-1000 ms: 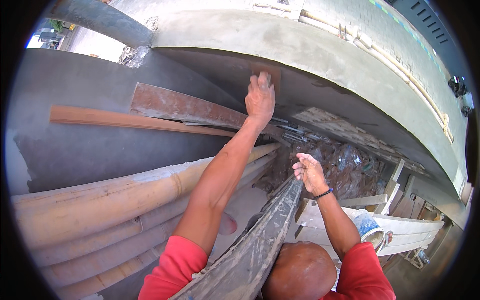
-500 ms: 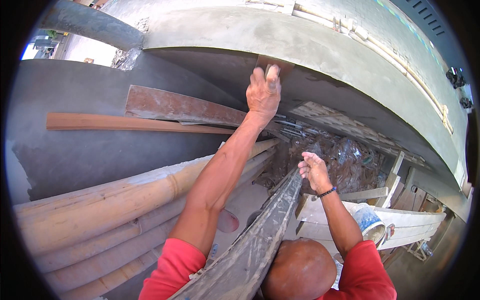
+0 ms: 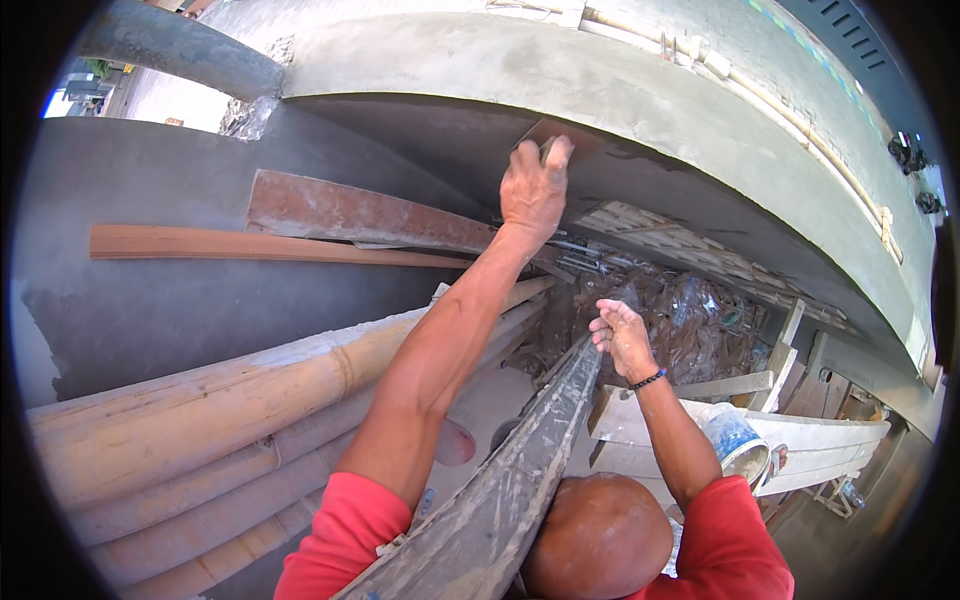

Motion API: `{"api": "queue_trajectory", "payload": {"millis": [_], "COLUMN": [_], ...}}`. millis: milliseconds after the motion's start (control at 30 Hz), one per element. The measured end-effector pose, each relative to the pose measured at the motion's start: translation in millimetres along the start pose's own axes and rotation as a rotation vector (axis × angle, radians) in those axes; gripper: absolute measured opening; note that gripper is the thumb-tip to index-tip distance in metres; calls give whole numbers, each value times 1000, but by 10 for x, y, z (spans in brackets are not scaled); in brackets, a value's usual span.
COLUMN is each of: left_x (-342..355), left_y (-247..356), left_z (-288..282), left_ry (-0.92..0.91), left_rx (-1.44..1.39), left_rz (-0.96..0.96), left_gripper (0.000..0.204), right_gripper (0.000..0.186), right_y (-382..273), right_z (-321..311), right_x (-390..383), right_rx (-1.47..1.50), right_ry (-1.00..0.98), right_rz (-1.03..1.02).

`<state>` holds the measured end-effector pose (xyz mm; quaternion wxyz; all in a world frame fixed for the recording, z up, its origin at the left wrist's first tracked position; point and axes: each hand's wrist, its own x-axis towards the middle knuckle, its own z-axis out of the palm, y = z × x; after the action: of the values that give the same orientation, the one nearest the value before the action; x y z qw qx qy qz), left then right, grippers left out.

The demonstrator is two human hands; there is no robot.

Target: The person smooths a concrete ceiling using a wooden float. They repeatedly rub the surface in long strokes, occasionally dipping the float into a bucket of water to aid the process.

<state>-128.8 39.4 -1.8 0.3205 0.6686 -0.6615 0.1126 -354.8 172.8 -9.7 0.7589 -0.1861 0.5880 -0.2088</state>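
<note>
My left hand (image 3: 533, 190) reaches up and is closed round the grip of a flat plastering trowel (image 3: 548, 130). The trowel's thin blade lies against the dark grey underside (image 3: 430, 125) of a concrete beam; my fingers hide most of its handle. My right hand (image 3: 625, 338), dusted pale at the fingers and with a dark bead bracelet at the wrist, holds nothing. Its fingers are loosely bent and apart, close to the upper end of a long, mortar-smeared grey plank (image 3: 490, 480). Whether the fingertips touch the plank I cannot tell.
Thick bamboo poles (image 3: 230, 410) lie at the left, below a reddish board (image 3: 350, 207) and a narrow wooden strip (image 3: 250, 245). Crumpled plastic sheeting (image 3: 690, 320) lies beyond my right hand. At the right, a blue-and-white bucket (image 3: 735, 440) stands by pale planks (image 3: 820, 440).
My left hand has shifted slightly right and down, and the trowel blade now sits at a different angle against the underside. My right hand has barely moved.
</note>
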Motion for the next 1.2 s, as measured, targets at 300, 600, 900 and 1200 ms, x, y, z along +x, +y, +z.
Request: {"api": "queue_trajectory", "payload": {"millis": [300,600,900,1200], "left_x": [-236,4,171,-213], "left_y": [-134,-492,-375,-560], "left_z": [-587,-123,-613,-297], "left_ry": [138,-26,267,-217], "left_rx": [-230,-85,-230,-108], "left_rz": [-224,-298,-303,-378], "left_gripper": [64,66,63,61], "right_gripper": [19,19,19,19], "right_y": [58,77,116,136], "right_z": [-84,-87,-155,-141], "right_x": [17,56,15,47], "right_rx": [-27,-49,-43,-62], "right_ry": [28,23,54,58], "right_rz": [-20,-31,-43,-38]}}
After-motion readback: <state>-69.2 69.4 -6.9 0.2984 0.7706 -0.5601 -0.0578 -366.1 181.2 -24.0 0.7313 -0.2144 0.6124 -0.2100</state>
